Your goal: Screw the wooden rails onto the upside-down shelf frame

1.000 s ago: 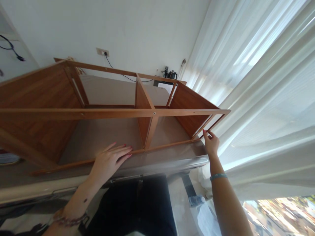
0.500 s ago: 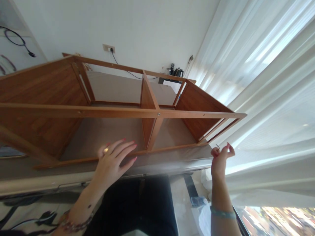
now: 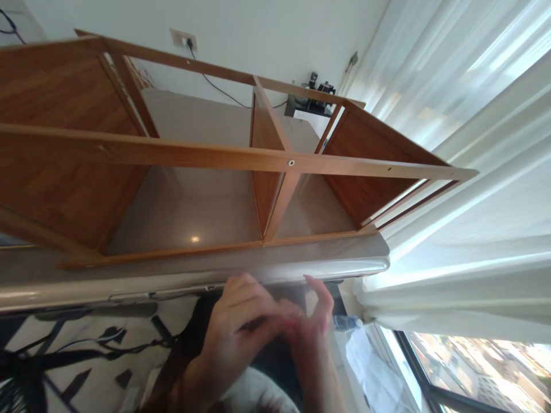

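Observation:
A brown wooden shelf frame (image 3: 275, 160) lies on its side on a grey table (image 3: 301, 267), its open front facing me and one upright divider in the middle. Both my hands are below the table's near edge, close to my body and touching each other. My left hand (image 3: 235, 338) has its fingers curled over a small dark thing (image 3: 255, 324) that is too blurred to name. My right hand (image 3: 314, 327) meets it from the right with one finger raised; motion smears its other fingers. Neither hand touches the frame.
White curtains (image 3: 473, 115) hang right of the frame, with a window (image 3: 465, 367) low at the right. A wall socket with a black cable (image 3: 184, 40) and a small dark stand with a kettle (image 3: 316, 94) lie behind. Black cables (image 3: 77, 355) run across the floor at left.
My left hand has left the frame's lower rail and my right hand has left the frame's right corner. Both dropped below the table edge and came together. The view has moved closer to the frame.

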The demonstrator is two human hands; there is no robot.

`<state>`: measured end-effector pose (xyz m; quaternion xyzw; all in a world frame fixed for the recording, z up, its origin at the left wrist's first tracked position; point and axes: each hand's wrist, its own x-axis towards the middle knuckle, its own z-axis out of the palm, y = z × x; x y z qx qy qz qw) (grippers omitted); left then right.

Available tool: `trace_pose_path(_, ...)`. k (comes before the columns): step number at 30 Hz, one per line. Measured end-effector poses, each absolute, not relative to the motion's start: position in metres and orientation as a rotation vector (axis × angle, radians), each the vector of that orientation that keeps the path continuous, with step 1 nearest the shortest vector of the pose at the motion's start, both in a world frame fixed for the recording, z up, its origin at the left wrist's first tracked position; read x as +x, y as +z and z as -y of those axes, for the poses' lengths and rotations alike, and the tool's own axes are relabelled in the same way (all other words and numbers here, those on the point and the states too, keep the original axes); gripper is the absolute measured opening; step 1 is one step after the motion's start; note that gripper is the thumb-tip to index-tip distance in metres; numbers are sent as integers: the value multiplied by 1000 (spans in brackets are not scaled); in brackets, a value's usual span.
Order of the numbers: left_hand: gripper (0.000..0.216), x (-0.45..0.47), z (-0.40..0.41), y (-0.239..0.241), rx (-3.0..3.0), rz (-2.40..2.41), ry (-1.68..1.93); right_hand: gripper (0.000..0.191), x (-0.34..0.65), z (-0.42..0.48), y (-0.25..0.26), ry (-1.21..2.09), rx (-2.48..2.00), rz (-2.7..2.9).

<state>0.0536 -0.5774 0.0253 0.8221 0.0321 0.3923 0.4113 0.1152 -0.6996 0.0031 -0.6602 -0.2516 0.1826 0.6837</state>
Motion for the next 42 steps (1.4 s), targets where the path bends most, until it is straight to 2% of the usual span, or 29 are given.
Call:
trace_pose_path(2,5,49,573,30,2094,-173,1024,40,114,701,16,324,-1590,730)
trace_pose_path(5,4,46,567,33,2268,-382,1059,39,118,698,29,-1,-1744,1106)
trace_pose_path(8,17,46,562,31,2438,-514,935,29,126,691,32,-162,-1724,1346)
trace_pose_path(13,32,48,556,26,2457,-463,686,41,141,691,17,-187,-1564,1508)
trace_pose_path(19,28,55,555,32,2400,-300,520,23,151,699,5,-399,-1546,1427)
trace_pose_path(23,24,65,540,40,2358,-320,546,19,162,697,8,-494,-1558,1208)
trace_pose_path(27,34,83,514,39,2357,-596,734,19,176,690,10,-366,-1743,984)
trace_pose_path(30,37,100,496,38,2300,-612,862,21,184,680,4,-216,-1813,949)
trace_pose_path(32,56,112,486,41,2253,-566,959,22,188,672,-1,-167,-1840,985)
trace_pose_path(35,107,129,469,50,2245,-421,1112,24,193,662,-10,-140,-1855,1038)
trace_pose_path(37,132,141,456,59,2269,-227,1195,26,197,657,-16,-136,-1863,1080)
trace_pose_path(39,142,153,445,67,2275,-41,1261,25,199,653,-22,-140,-1868,1121)
trace_pose_path(42,140,168,435,78,2275,103,1310,26,201,647,-28,-148,-1870,1150)
